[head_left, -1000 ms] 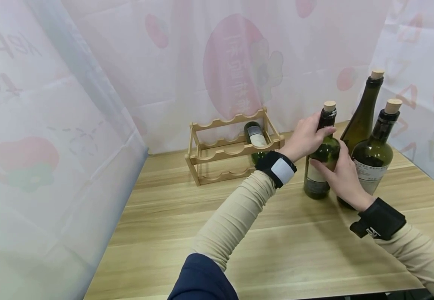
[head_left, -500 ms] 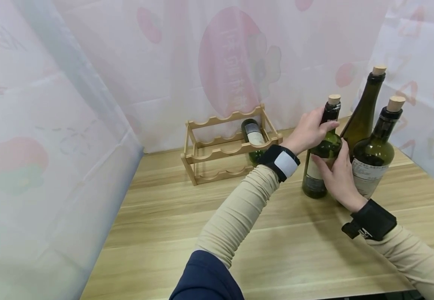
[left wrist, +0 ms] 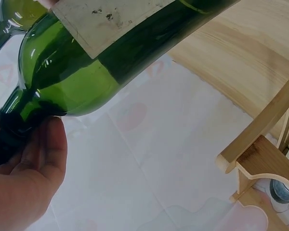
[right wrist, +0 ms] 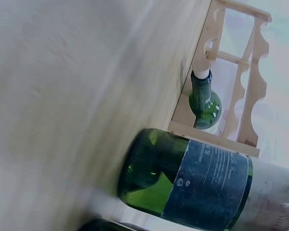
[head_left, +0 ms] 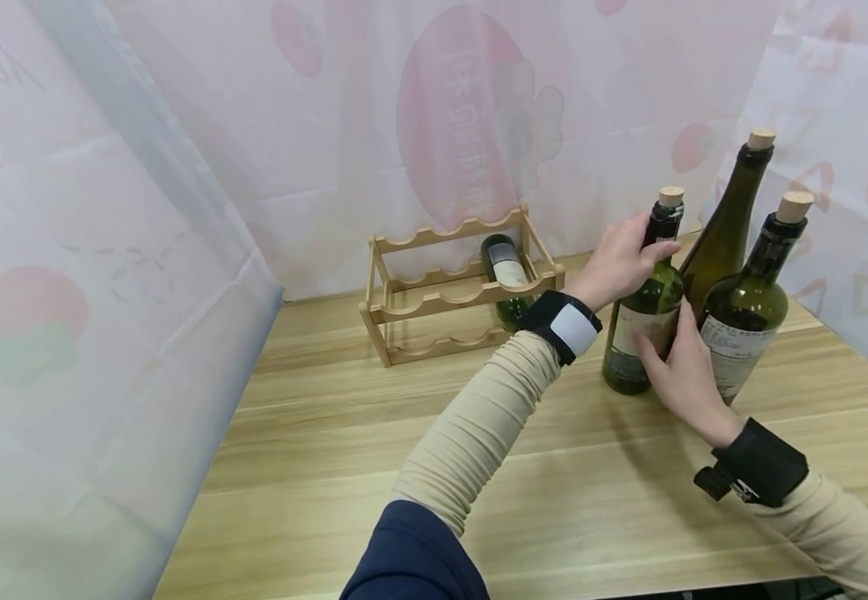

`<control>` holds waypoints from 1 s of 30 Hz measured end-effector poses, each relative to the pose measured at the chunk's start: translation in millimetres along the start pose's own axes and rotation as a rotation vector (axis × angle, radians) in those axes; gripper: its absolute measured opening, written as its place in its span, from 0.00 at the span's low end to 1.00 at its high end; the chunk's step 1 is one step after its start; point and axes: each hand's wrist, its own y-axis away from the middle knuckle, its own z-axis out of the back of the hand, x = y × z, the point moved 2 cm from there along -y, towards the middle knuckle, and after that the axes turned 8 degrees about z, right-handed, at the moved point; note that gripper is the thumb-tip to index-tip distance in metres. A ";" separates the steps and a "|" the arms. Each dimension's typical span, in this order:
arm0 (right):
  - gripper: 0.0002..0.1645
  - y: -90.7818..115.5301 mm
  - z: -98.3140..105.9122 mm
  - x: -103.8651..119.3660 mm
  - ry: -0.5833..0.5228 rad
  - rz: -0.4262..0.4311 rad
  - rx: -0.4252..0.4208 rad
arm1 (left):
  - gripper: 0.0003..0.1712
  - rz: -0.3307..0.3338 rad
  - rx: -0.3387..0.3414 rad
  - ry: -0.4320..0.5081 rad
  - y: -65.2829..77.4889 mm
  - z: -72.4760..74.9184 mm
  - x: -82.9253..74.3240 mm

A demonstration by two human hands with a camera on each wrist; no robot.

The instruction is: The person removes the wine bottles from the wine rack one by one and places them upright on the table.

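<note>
A green wine bottle (head_left: 626, 333) with a cork and a pale label stands roughly upright at the right of the table. My left hand (head_left: 617, 265) grips it by the dark neck; in the left wrist view, the fingers (left wrist: 50, 144) curl under that neck. Lower down, my right hand (head_left: 685, 371) holds the body, its thumb over the label and its other fingers mostly hidden behind. In the right wrist view the bottle's base and dark label (right wrist: 207, 178) show, with only a trace of the hand at the corner.
Close to the right hand stand a tall corked bottle (head_left: 730, 217) and a wide corked bottle (head_left: 741, 333). A wooden wine rack (head_left: 445, 304) sits at the back, with one bottle (head_left: 507, 265) lying in its right slot. Printed curtains (head_left: 344, 150) border the table.
The right thumb has slid slightly down and right on the bottle's label, exposing more of it. The left hand keeps its grip on the neck. The head view has shifted a little.
</note>
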 end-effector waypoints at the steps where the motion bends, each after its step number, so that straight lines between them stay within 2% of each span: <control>1: 0.47 3.0 0.5 1.4 0.007 -0.010 0.023 | 0.17 -0.001 0.003 0.013 0.5 0.3 0.5; 5: 0.46 14.0 3.0 8.0 0.040 -0.047 0.103 | 0.19 0.005 0.006 0.054 2.6 1.1 4.3; 10: 0.44 25.3 5.4 18.8 0.095 -0.053 0.149 | 0.17 -0.012 -0.005 0.067 6.7 0.2 12.9; 13: 0.38 31.6 4.0 25.7 0.130 -0.024 0.131 | 0.15 -0.023 -0.026 0.062 11.7 -2.5 20.9; 16: 0.29 38.0 1.6 31.2 0.138 0.015 0.065 | 0.17 -0.021 -0.047 0.055 19.6 -6.1 30.3; 19: 0.19 43.2 -1.0 34.1 0.125 0.043 -0.005 | 0.22 0.016 -0.058 0.089 29.7 -7.9 41.1; 21: 0.15 44.4 -2.5 35.6 0.109 0.050 -0.023 | 0.25 0.046 -0.072 0.119 36.9 -7.0 50.0; 24: 0.12 42.3 -5.6 38.5 0.085 0.056 -0.004 | 0.24 0.065 -0.110 0.157 47.6 -3.3 64.2; 30: 0.14 30.9 -16.6 45.1 0.050 0.067 0.083 | 0.21 0.109 -0.169 0.191 64.4 1.1 91.8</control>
